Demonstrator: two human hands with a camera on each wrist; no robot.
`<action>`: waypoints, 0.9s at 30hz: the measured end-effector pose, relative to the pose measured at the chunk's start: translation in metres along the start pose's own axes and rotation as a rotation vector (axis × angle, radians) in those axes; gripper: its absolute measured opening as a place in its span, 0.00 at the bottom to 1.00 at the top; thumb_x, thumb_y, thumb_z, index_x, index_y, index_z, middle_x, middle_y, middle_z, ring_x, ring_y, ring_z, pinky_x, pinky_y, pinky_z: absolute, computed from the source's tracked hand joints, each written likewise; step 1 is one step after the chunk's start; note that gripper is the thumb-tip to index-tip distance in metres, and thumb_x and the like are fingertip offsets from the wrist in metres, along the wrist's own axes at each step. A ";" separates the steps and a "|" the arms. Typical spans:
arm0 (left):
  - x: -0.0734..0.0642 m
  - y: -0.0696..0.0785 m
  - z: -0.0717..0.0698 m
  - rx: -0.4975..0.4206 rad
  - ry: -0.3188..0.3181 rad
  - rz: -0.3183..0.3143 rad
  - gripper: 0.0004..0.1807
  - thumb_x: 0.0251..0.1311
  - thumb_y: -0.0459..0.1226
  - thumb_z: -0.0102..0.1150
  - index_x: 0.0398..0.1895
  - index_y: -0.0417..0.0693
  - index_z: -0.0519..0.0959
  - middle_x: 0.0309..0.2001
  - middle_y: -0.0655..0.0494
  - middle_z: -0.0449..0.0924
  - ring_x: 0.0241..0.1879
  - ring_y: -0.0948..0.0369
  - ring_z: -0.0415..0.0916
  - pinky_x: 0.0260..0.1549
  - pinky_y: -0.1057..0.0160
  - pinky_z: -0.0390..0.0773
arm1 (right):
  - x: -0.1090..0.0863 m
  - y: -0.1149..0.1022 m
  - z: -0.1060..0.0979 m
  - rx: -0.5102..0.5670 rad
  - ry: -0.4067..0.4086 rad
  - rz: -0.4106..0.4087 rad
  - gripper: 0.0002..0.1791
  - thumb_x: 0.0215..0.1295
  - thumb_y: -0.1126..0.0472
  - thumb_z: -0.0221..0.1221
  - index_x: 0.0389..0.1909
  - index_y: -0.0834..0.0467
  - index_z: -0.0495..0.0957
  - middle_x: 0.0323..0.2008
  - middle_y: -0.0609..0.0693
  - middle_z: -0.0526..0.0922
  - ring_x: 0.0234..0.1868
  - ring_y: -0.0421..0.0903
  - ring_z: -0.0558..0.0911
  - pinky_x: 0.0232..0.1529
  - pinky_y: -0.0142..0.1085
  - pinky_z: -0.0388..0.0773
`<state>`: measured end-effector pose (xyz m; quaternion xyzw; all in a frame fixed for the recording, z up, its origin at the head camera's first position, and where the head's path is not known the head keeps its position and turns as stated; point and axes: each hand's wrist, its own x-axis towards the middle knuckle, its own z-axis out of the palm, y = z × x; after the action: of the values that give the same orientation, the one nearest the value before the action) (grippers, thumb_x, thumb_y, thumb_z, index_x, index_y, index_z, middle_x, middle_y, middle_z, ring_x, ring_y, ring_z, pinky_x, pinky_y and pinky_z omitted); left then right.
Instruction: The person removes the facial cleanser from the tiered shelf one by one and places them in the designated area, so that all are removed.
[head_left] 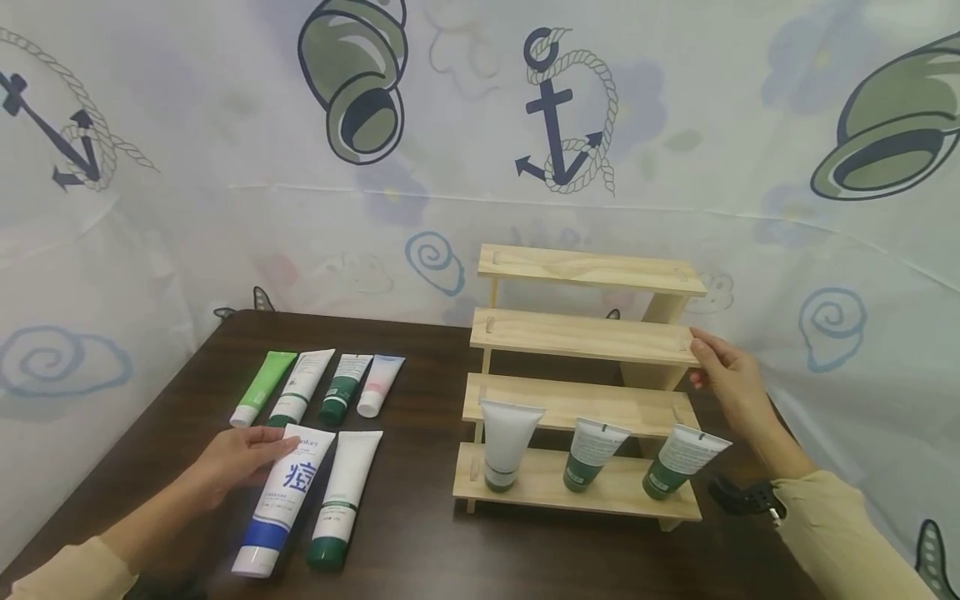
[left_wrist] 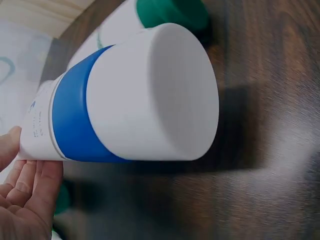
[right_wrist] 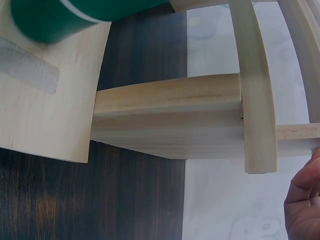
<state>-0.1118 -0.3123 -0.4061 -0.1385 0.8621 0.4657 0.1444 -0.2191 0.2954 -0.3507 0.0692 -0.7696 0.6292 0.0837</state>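
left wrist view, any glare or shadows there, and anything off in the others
Left wrist: pale glare on the table, dark shadow beside the white-and-blue tube; head: soft, fairly even light, the tube's finest print too blurred to read; right wrist: the wooden rack's edges look bowed, probably lens distortion.

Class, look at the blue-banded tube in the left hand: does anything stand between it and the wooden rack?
Yes: a green-capped white tube lies on the table beside the blue-banded tube, on the side toward the wooden rack. Beyond it, nothing visible intervenes.
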 end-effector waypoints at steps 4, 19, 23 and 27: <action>0.003 -0.011 0.003 -0.006 0.021 -0.042 0.46 0.55 0.56 0.61 0.59 0.22 0.63 0.46 0.33 0.77 0.40 0.51 0.81 0.42 0.51 0.81 | 0.000 0.000 0.000 -0.005 0.000 0.006 0.34 0.69 0.55 0.52 0.65 0.75 0.55 0.29 0.34 0.79 0.22 0.32 0.76 0.24 0.23 0.75; 0.019 -0.022 0.015 -0.026 0.058 -0.086 0.50 0.54 0.60 0.59 0.62 0.23 0.61 0.56 0.27 0.68 0.48 0.43 0.76 0.44 0.51 0.80 | 0.001 0.000 0.000 -0.017 0.006 0.006 0.34 0.69 0.55 0.52 0.65 0.75 0.55 0.30 0.33 0.79 0.22 0.32 0.75 0.23 0.23 0.74; 0.020 -0.020 0.017 -0.016 0.072 -0.112 0.52 0.52 0.62 0.58 0.63 0.24 0.60 0.58 0.26 0.65 0.52 0.40 0.73 0.45 0.51 0.79 | 0.001 0.001 -0.001 -0.008 0.008 0.009 0.34 0.69 0.56 0.52 0.65 0.75 0.55 0.30 0.33 0.79 0.21 0.33 0.75 0.23 0.23 0.75; 0.021 -0.019 0.018 -0.019 0.089 -0.131 0.53 0.51 0.63 0.58 0.64 0.25 0.59 0.59 0.26 0.63 0.54 0.39 0.71 0.46 0.51 0.78 | 0.001 0.001 -0.001 -0.004 0.006 0.005 0.34 0.69 0.56 0.52 0.65 0.75 0.55 0.31 0.33 0.80 0.21 0.33 0.75 0.23 0.23 0.75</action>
<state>-0.1219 -0.3091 -0.4378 -0.2163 0.8522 0.4568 0.1349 -0.2202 0.2964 -0.3513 0.0651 -0.7709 0.6280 0.0843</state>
